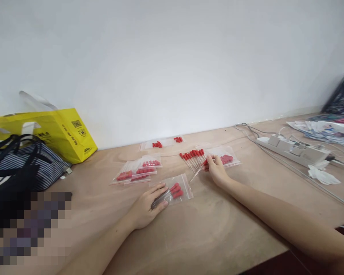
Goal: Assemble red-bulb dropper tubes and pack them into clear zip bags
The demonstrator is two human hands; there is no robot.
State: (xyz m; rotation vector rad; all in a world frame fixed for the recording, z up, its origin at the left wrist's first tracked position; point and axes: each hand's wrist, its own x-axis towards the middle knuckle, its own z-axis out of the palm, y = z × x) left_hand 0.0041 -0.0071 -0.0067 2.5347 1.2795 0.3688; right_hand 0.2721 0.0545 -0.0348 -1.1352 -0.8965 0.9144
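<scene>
On the wooden table, my left hand (pixel 150 204) grips the left end of a clear zip-lock bag (pixel 186 187). Several glass droppers with red rubber bulbs (pixel 176 190) lie inside it, their tubes partly under my fingers. My right hand (pixel 216 172) pinches one dropper (pixel 198 172) near its red bulb, the glass tip slanting down toward the bag's right edge. Just beyond it, loose droppers (pixel 192 154) lie fanned out side by side. Another bag of droppers (pixel 232 156) sits behind my right hand, partly covered by it.
Filled zip-lock bags (pixel 140 170) overlap left of centre, and more red bulbs (pixel 157 144) lie by the wall. A yellow bag (pixel 71 133) and a striped bag (pixel 50 160) stand left. On the right are a power strip (pixel 295 149), cables, a crumpled tissue (pixel 322 175) and papers (pixel 323 131).
</scene>
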